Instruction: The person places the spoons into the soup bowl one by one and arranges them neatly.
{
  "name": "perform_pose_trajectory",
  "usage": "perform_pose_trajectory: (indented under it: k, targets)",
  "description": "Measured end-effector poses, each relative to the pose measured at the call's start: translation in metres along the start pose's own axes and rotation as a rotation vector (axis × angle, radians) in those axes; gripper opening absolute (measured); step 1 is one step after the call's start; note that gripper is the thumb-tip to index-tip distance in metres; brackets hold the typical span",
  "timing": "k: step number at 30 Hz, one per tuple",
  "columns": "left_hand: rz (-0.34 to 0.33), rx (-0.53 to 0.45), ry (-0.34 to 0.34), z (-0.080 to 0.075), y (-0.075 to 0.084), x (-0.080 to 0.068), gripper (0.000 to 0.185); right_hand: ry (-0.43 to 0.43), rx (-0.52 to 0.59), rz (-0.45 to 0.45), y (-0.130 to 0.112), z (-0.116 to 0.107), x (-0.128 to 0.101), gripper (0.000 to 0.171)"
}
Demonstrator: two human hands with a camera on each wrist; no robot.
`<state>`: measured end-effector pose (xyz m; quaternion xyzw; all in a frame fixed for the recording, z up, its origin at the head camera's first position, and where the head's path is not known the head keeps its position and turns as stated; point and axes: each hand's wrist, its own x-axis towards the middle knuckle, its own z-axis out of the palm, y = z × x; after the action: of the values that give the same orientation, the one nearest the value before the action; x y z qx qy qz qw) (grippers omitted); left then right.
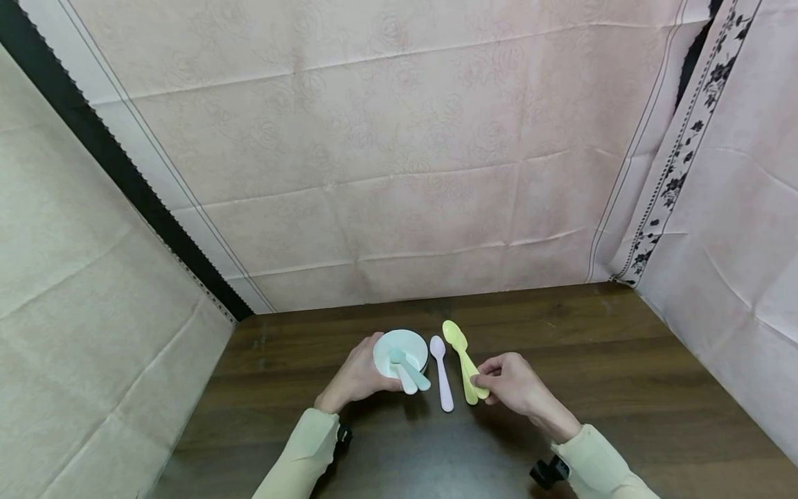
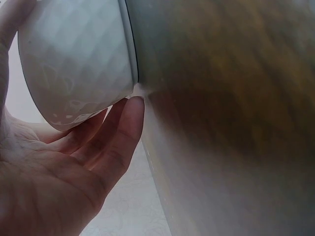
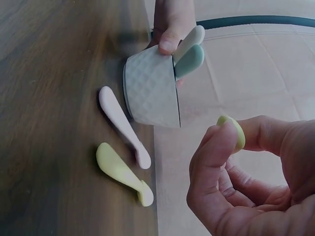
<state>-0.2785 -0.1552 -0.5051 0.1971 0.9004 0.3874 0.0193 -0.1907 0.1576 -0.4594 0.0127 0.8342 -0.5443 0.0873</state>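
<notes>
My left hand (image 1: 364,369) holds a white bowl (image 2: 78,54) with a quilted outside, fingers and thumb around its side. Inside the bowl stand a white spoon (image 3: 189,43) and a mint-green spoon (image 3: 190,61), handles leaning out over the rim. My right hand (image 1: 514,384) pinches the handle end of a yellow-green spoon (image 3: 232,132) between thumb and index finger. A second yellow-green spoon (image 3: 120,169) lies on the table, partly under the held one in the head view. Between it and the bowl lies a pale lilac spoon (image 1: 441,374).
The dark wooden table (image 1: 424,457) runs back to a pale patterned cloth (image 1: 405,173). More cloth hangs at the left (image 1: 93,312) and at the right (image 1: 736,277) of the table. A black wrist mount (image 1: 550,473) sits on the right sleeve.
</notes>
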Motion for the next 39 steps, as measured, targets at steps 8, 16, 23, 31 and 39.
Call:
perform_pose_trajectory:
  k: [8,16,23,31,39]
  targets:
    - [0.003,0.001,0.008,0.001,0.0,-0.001,0.096,-0.059,0.025,-0.044,-0.005,0.002,0.001,0.015]
    - [0.014,0.002,0.018,0.001,-0.001,-0.001,0.094,-0.089,0.014,-0.06,-0.008,0.004,0.002,0.017]
    - [0.004,0.016,0.009,0.001,-0.001,-0.001,0.097,-0.115,0.025,-0.073,-0.009,0.007,0.002,0.016]
    - [0.011,0.022,0.015,0.002,-0.002,0.0,0.099,-0.138,0.055,-0.074,-0.01,0.009,0.004,0.016]
    - [0.014,0.004,0.002,0.001,0.0,0.0,0.098,-0.138,0.054,-0.064,-0.012,0.011,0.006,0.016]
